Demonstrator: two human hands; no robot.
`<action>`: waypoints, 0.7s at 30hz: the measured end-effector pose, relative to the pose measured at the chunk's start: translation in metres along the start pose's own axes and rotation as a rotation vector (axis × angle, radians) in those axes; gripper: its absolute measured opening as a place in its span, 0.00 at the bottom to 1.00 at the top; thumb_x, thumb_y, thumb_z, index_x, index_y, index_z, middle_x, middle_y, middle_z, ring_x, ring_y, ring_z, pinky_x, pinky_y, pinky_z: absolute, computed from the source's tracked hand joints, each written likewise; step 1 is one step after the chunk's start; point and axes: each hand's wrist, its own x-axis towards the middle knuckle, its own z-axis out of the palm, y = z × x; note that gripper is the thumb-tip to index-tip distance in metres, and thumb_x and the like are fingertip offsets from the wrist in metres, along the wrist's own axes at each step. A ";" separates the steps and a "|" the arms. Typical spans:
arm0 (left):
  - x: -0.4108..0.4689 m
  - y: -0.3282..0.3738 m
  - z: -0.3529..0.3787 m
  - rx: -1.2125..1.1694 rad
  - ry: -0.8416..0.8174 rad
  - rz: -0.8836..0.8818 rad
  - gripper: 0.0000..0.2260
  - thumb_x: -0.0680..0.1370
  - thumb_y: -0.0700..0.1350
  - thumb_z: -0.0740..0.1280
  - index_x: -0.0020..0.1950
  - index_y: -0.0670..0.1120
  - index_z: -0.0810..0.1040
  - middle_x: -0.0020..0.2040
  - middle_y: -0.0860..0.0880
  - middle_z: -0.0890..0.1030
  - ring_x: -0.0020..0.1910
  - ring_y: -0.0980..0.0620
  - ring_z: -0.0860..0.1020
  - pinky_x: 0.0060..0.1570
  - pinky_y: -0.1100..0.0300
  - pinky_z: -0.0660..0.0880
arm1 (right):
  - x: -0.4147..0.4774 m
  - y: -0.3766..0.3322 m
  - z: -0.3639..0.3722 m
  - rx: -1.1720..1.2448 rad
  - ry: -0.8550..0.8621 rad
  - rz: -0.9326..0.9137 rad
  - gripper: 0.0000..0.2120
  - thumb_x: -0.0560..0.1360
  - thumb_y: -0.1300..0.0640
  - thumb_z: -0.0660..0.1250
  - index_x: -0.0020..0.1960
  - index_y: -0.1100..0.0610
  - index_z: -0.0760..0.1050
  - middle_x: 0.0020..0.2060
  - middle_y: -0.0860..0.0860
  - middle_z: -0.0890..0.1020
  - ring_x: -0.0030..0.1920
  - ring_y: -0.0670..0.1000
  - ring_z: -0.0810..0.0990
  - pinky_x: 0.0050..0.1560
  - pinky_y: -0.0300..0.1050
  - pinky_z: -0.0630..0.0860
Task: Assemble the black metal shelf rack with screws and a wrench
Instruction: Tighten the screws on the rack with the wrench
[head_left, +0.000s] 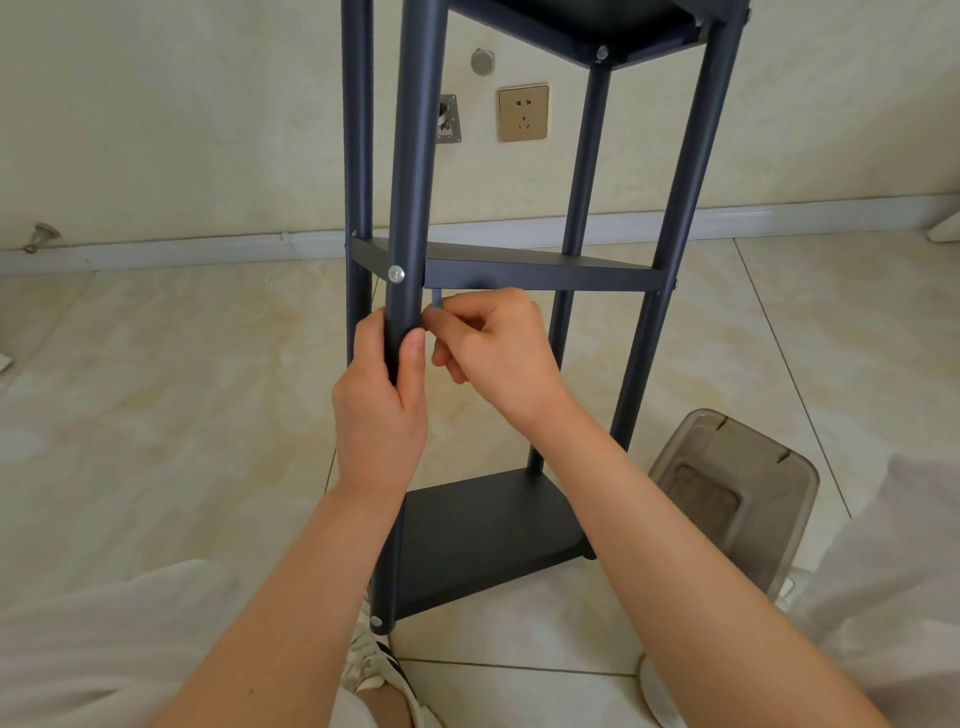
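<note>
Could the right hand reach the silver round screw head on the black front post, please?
Probably yes: the right hand is just below the silver round screw head, which is uncovered.

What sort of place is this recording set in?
Probably a room in a home, at floor level by a wall: glossy beige floor tiles, white skirting board, gold wall socket. The left hand grips the rack post; the right hand pinches the wrench.
</note>
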 end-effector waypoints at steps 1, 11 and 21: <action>0.000 0.001 0.000 0.004 -0.001 0.005 0.19 0.83 0.53 0.57 0.60 0.38 0.74 0.36 0.62 0.72 0.34 0.65 0.76 0.32 0.77 0.67 | 0.000 -0.001 -0.001 0.008 -0.012 0.003 0.19 0.78 0.61 0.66 0.28 0.59 0.77 0.22 0.47 0.77 0.24 0.45 0.74 0.37 0.40 0.71; -0.002 0.005 0.006 -0.012 -0.004 0.022 0.17 0.83 0.53 0.57 0.61 0.42 0.74 0.37 0.63 0.74 0.36 0.68 0.77 0.34 0.78 0.68 | -0.001 0.021 0.008 -0.028 0.139 -0.224 0.14 0.80 0.62 0.66 0.37 0.66 0.81 0.28 0.53 0.82 0.29 0.47 0.79 0.39 0.42 0.78; -0.002 0.003 0.008 -0.023 -0.017 0.019 0.19 0.83 0.56 0.56 0.62 0.43 0.73 0.34 0.60 0.73 0.31 0.60 0.76 0.31 0.74 0.67 | 0.016 0.041 0.027 -0.059 0.399 -0.379 0.12 0.76 0.68 0.69 0.33 0.64 0.79 0.28 0.46 0.74 0.29 0.36 0.70 0.35 0.28 0.66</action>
